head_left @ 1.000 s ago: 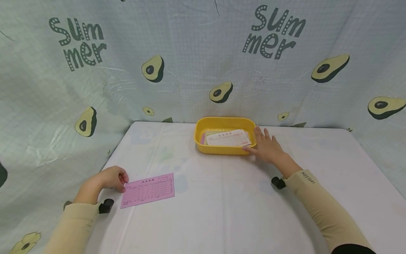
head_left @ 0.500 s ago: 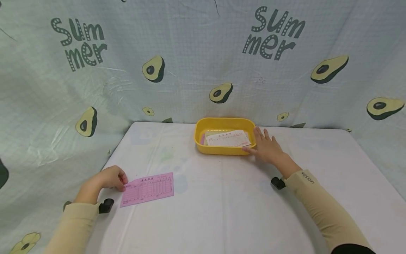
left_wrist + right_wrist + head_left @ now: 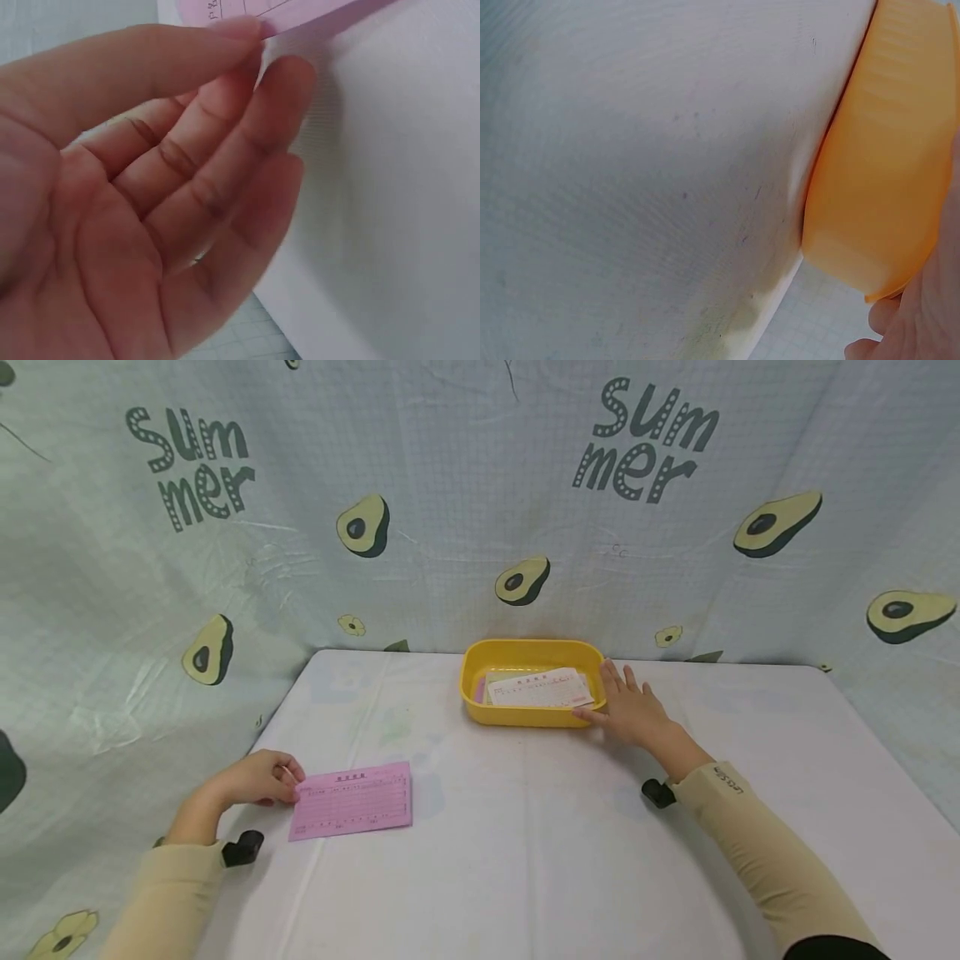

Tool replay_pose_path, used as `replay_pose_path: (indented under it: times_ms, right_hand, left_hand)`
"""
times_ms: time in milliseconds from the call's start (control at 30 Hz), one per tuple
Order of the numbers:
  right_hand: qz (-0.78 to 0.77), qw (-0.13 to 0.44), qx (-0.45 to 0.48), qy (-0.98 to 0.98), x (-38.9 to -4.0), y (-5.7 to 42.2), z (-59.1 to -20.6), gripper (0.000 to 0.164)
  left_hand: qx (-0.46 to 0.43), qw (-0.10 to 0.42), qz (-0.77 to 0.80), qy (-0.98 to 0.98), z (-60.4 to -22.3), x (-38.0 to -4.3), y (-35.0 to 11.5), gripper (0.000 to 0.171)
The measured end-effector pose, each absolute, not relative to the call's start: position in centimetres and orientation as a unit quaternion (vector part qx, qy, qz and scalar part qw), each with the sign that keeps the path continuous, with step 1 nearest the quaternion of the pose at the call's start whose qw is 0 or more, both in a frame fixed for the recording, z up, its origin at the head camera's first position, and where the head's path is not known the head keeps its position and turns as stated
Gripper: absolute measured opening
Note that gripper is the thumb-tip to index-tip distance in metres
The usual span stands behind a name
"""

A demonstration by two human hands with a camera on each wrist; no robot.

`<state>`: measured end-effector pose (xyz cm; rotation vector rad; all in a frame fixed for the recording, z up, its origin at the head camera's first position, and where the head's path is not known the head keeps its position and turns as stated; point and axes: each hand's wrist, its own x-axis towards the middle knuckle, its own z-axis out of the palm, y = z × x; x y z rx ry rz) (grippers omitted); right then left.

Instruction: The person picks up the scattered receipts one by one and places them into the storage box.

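My left hand (image 3: 258, 779) pinches the left edge of a pink printed form (image 3: 352, 800) between thumb and index finger. In the left wrist view a corner of the pink form (image 3: 289, 13) shows under the thumb tip, and the other fingers are loosely bent below it. At the back of the table stands a yellow plastic basket (image 3: 517, 717), with a white printed slip (image 3: 542, 688) on top of other coloured slips inside. My right hand (image 3: 633, 710) rests against the basket's right end, fingers spread and straight. The right wrist view shows the basket's outer wall (image 3: 885, 150) beside that hand.
A white cloth covers the table (image 3: 480, 860). Directly behind the basket rises a pale curtain (image 3: 450, 460) printed with avocados and lettering. Dark wrist cameras sit at the left cuff (image 3: 243, 848) and right cuff (image 3: 658, 792).
My left hand has lifted the pinched edge of the pink form slightly, and the form has turned a little straighter. The right hand and basket have stayed in place.
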<state>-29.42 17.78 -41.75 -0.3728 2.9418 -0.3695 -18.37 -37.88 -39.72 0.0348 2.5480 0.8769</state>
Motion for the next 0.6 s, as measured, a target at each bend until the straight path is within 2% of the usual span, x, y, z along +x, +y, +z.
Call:
replay_pose_path:
  times_ms: [200,600]
  right_hand:
    - [-0.12,0.077,-0.125,0.982,-29.5,17.9,-41.9,0.112]
    - [-0.125,0.076,-0.129,0.981,-29.5,17.9,-41.8,0.113]
  left_hand:
    - [0.015,0.22,0.385,0.896,-39.7,-18.4,-38.5,0.038]
    - [0.014,0.157,0.434,0.887,-38.7,-18.6,-38.7,0.04]
